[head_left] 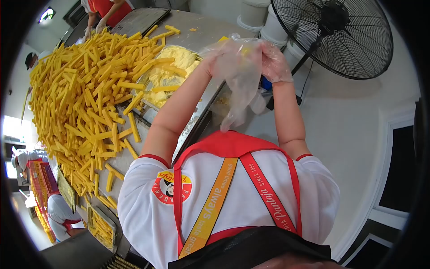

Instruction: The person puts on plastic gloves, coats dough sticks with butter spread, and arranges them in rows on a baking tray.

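Black cloth (251, 249) lies across the bottom centre. Yellow sticks (87, 105) cover the table (204, 28) at upper left. At upper centre, clear plastic (239, 74) dangles from the hands, hiding the left hand's (218, 60) fingers, their opening unclear; the right hand's (275, 62) fingers curl onto it. Upper right, a fan (333, 18) stands.

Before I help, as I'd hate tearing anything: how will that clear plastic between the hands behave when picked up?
The clear plastic is probably floppy, since its lower end hangs in loose folds. It looks thin and see-through, so it's likely light and may tear easily.
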`<state>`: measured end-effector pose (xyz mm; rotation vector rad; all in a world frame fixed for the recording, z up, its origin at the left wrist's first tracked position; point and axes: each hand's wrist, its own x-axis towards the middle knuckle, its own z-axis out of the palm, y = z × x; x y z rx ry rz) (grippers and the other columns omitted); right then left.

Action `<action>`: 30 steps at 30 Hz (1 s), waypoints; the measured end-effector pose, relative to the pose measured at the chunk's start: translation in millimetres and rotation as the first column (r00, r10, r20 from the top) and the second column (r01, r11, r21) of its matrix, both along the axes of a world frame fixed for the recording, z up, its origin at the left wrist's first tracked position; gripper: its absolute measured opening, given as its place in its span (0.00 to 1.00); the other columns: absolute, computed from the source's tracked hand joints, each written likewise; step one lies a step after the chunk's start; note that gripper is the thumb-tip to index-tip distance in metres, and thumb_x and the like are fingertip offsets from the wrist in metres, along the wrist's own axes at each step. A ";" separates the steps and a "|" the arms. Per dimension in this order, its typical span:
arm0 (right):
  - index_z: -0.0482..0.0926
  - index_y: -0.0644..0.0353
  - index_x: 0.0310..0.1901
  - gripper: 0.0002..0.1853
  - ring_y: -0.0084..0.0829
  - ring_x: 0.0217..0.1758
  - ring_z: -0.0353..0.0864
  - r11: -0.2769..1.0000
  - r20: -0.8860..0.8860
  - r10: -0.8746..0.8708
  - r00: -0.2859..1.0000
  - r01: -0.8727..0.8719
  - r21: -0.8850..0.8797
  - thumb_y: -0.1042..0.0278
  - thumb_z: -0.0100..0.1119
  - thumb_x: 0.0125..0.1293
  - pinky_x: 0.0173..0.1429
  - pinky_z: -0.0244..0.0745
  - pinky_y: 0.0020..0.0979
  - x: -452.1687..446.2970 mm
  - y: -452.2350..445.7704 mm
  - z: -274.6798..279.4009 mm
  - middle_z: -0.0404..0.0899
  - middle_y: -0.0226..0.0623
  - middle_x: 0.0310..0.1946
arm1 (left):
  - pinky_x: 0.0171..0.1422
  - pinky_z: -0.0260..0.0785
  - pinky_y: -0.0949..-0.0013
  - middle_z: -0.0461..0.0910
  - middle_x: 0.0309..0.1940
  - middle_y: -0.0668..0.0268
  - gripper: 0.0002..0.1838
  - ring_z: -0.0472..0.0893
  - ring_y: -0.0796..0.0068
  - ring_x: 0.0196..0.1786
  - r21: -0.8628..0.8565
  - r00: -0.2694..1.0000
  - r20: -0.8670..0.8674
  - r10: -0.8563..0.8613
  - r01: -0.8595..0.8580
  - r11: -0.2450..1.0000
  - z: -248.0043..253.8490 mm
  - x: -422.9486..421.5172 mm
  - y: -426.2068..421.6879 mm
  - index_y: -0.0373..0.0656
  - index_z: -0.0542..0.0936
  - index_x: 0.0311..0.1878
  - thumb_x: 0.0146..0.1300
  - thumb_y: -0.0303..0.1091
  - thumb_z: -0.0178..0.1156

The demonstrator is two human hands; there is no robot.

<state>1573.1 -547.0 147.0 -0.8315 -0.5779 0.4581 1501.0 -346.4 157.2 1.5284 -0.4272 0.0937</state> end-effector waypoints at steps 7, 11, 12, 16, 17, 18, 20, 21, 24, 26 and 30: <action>0.78 0.64 0.47 0.10 0.30 0.45 0.81 0.964 -0.046 0.229 0.972 -0.220 0.150 0.67 0.54 0.73 0.53 0.77 0.33 -14.9 -24.5 8.4 0.81 0.36 0.42 | 0.49 0.78 0.67 0.82 0.43 0.63 0.15 0.82 0.73 0.43 0.469 0.835 0.129 -0.535 0.424 0.775 -8.4 45.2 -3.2 0.35 0.79 0.52 0.63 0.26 0.63; 0.79 0.64 0.46 0.09 0.27 0.45 0.81 0.995 -0.013 0.009 1.000 -0.008 0.097 0.68 0.56 0.72 0.53 0.76 0.30 -21.7 -41.4 22.7 0.81 0.35 0.41 | 0.45 0.77 0.70 0.83 0.42 0.65 0.14 0.82 0.75 0.40 0.073 0.850 -0.067 -0.522 0.526 0.848 -8.1 47.5 -16.1 0.37 0.81 0.51 0.63 0.27 0.64; 0.79 0.65 0.45 0.09 0.27 0.44 0.80 0.993 -0.018 -0.044 0.999 0.045 0.110 0.68 0.57 0.72 0.53 0.76 0.30 -29.8 -44.7 28.3 0.81 0.34 0.41 | 0.46 0.77 0.71 0.83 0.42 0.66 0.13 0.82 0.76 0.40 -0.183 0.771 -0.025 -0.637 0.622 0.761 -23.7 69.3 -20.3 0.38 0.81 0.51 0.63 0.28 0.65; 0.79 0.67 0.45 0.07 0.27 0.44 0.81 0.964 0.068 -0.266 0.962 0.266 0.005 0.72 0.60 0.70 0.52 0.77 0.27 -17.9 -91.0 27.1 0.82 0.38 0.42 | 0.46 0.78 0.70 0.84 0.42 0.67 0.13 0.83 0.77 0.41 -0.594 0.528 -0.142 -0.837 0.631 0.499 -2.1 111.6 -34.8 0.40 0.81 0.51 0.67 0.34 0.65; 0.79 0.67 0.45 0.07 0.27 0.44 0.81 0.948 0.073 -0.315 0.946 0.317 -0.022 0.73 0.60 0.70 0.52 0.77 0.26 -20.7 -97.9 33.1 0.82 0.38 0.42 | 0.46 0.78 0.70 0.84 0.42 0.67 0.13 0.83 0.77 0.41 -0.514 0.611 -0.125 -0.781 0.634 0.578 7.0 111.0 -40.7 0.40 0.81 0.51 0.68 0.35 0.64; 0.80 0.67 0.46 0.07 0.24 0.42 0.80 0.933 0.155 -0.349 0.924 0.358 -0.039 0.76 0.59 0.70 0.51 0.75 0.24 -31.5 -99.7 47.7 0.82 0.35 0.40 | 0.46 0.78 0.70 0.84 0.43 0.67 0.13 0.83 0.77 0.41 -0.431 0.689 -0.096 -0.719 0.622 0.654 20.5 106.2 -48.0 0.40 0.81 0.51 0.69 0.37 0.64; 0.80 0.67 0.46 0.07 0.24 0.42 0.79 0.900 0.216 -0.395 0.893 0.423 -0.106 0.77 0.58 0.69 0.51 0.74 0.24 -25.9 -105.4 48.5 0.82 0.34 0.39 | 0.46 0.78 0.71 0.84 0.43 0.67 0.14 0.83 0.77 0.42 -0.387 0.759 -0.112 -0.642 0.562 0.731 22.2 118.5 -65.3 0.40 0.80 0.50 0.70 0.40 0.62; 0.80 0.67 0.46 0.07 0.24 0.42 0.79 0.879 0.239 -0.417 0.877 0.456 -0.140 0.77 0.58 0.69 0.50 0.74 0.24 -28.4 -107.7 47.4 0.82 0.33 0.38 | 0.46 0.78 0.71 0.84 0.43 0.67 0.14 0.83 0.77 0.42 -0.357 0.779 -0.175 -0.602 0.520 0.776 21.4 114.8 -72.6 0.40 0.80 0.50 0.71 0.40 0.62; 0.81 0.67 0.45 0.07 0.23 0.41 0.79 0.876 0.271 -0.421 0.866 0.465 -0.124 0.76 0.61 0.68 0.49 0.73 0.25 -37.9 -114.5 55.5 0.82 0.33 0.37 | 0.47 0.78 0.70 0.84 0.44 0.64 0.13 0.83 0.74 0.42 -0.380 0.751 -0.181 -0.635 0.542 0.750 28.7 123.0 -85.5 0.39 0.78 0.49 0.73 0.40 0.59; 0.81 0.67 0.44 0.07 0.22 0.41 0.79 0.886 0.246 -0.418 0.875 0.452 -0.102 0.75 0.61 0.68 0.48 0.73 0.24 -49.5 -115.1 50.8 0.82 0.33 0.36 | 0.47 0.78 0.68 0.84 0.45 0.62 0.12 0.83 0.72 0.42 -0.562 0.576 0.027 -0.817 0.685 0.464 11.4 124.9 -88.9 0.39 0.77 0.48 0.74 0.40 0.57; 0.81 0.67 0.44 0.06 0.21 0.38 0.79 0.856 0.290 -0.456 0.842 0.504 -0.117 0.75 0.61 0.69 0.46 0.73 0.23 -37.1 -114.3 49.3 0.82 0.32 0.37 | 0.48 0.79 0.63 0.84 0.45 0.58 0.12 0.83 0.67 0.43 -0.598 0.420 0.163 -0.893 0.762 0.249 5.3 128.1 -96.8 0.38 0.77 0.47 0.75 0.39 0.54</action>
